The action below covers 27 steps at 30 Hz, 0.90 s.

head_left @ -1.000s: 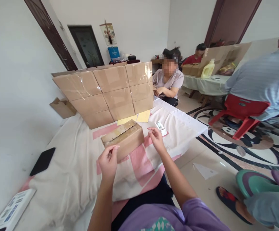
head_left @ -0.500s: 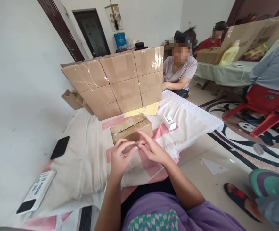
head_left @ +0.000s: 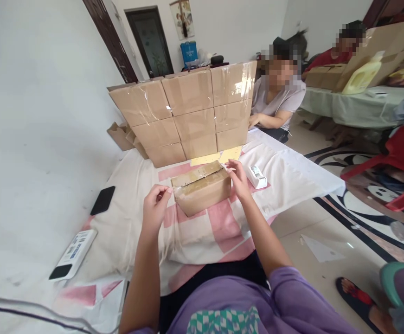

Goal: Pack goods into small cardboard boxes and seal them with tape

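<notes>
Half framing a small brown oblong cardboard box, taped already but seemingly gapping along its lid, with left hand pinched, contents unclear, and right hand loosely spread.

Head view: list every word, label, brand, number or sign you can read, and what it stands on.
No text is legible.
Taped cardboard box: no lettering I can make out.
Small white box to its right: label marks, too small.
Flat white package at left: blue print, too blurred.
Blue container in the background: pale lettering, too blurred.
</notes>
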### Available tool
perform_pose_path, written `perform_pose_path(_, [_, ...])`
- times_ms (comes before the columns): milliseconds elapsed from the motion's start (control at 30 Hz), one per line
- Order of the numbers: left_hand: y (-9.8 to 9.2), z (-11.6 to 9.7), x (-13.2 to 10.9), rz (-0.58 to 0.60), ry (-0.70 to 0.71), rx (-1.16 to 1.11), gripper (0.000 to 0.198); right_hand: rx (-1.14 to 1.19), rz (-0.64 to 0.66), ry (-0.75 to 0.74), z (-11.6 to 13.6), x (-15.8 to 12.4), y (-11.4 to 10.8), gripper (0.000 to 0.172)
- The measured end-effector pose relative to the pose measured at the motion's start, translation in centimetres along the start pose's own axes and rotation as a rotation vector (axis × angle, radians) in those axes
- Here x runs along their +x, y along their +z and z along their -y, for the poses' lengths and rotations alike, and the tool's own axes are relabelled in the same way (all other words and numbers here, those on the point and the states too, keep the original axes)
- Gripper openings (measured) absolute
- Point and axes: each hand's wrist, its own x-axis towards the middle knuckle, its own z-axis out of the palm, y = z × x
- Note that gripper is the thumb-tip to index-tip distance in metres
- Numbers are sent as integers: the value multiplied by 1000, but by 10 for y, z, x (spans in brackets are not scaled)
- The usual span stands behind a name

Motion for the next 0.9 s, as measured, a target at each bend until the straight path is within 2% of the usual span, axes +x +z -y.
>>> perform_pose_path(67, [-3,11,22,133,-112,7,21,128,56,143,-20,15,4,51])
perform_pose_path(133, [0,21,41,235,-148,77,25,238,104,249,-35,21,10,59])
perform_pose_path(267, [6,37,60,330,-149,237,28,307,174,296,-51,12,13,64])
perform_pose_path(400, [5,43,61,339,-127,322,27,277,200,295,-60,6,10,66])
perform_pose_path(700, [8,33,56,268,-121,594,19,265,226,276,-75,10,10,63])
perform_pose_path(733, [8,34,56,239,-138,597,23,267,224,274,-75,9,10,62])
perform_pose_path(800, [7,36,57,210,-211,535,42,267,219,274,-74,9,10,62])
perform_pose_path(833, [6,36,57,238,-271,467,53,265,216,272,-73,8,10,62])
perform_pose_path(900, [4,34,57,376,-414,294,74,267,222,265,-71,8,11,61])
